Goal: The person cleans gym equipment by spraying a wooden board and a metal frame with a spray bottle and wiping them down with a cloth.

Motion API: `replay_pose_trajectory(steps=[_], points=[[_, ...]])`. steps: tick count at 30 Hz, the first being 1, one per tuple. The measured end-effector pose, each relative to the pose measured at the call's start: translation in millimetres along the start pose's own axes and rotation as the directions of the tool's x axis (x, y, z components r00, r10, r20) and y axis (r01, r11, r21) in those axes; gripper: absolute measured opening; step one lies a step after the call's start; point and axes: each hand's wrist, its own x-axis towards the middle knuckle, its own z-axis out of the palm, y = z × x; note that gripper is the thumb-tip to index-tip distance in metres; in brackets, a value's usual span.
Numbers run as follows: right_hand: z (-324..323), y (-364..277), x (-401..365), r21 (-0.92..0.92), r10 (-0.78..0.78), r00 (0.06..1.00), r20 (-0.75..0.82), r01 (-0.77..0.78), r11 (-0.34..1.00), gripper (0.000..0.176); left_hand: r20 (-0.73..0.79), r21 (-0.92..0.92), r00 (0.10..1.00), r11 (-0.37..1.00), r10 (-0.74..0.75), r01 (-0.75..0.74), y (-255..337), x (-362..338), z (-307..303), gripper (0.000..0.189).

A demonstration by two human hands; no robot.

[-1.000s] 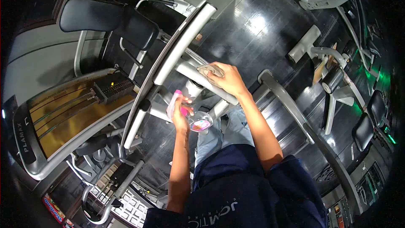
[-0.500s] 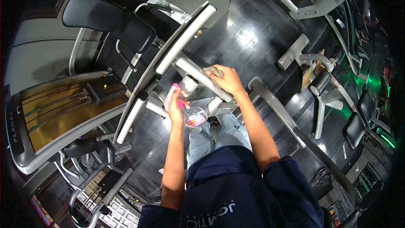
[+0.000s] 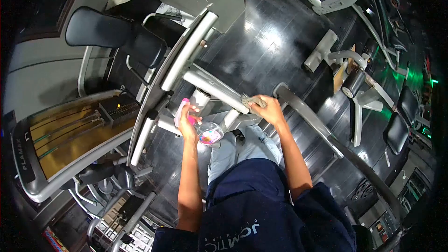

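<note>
My left hand is wrapped round the pink neck of a clear spray bottle, whose transparent body has a bright multicoloured label and points toward my legs. In my right hand is a crumpled grey-beige cloth, held at the near end of a silver metal tube of a gym machine. The cloth touches or nearly touches the tube's end. Part of the cloth is hidden under my fingers.
A weight-stack machine stands at the left, with a black padded seat behind it. A long curved grey bar runs along my right side. Further right are another machine's black roller and black pads.
My right hand has slid the cloth along the tube toward its near end, to the right and down. My left hand and the bottle have shifted slightly left; the view has shifted too.
</note>
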Motion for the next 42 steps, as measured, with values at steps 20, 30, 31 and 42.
replay_pose_trajectory(steps=[20,30,31,42], points=[[14,17,6,0.511,0.272,0.864,0.424,-0.476,0.716,0.037,-0.004,0.085,1.000,0.996,0.011,-0.011,5,-3,4,0.030],[-5,-11,-25,0.146,-0.045,0.988,0.149,0.023,0.989,0.045,0.106,0.020,0.992,0.998,-0.065,0.063,11,-1,-7,0.033],[-8,-43,-30,0.118,-0.119,0.985,0.127,0.104,0.988,0.044,0.140,0.025,0.985,0.994,-0.105,0.102,12,2,-10,0.034],[40,-121,-6,-0.402,-0.578,0.815,-0.025,0.522,0.752,0.032,0.262,-0.111,0.951,0.973,-0.166,0.201,24,-8,-17,0.034]])
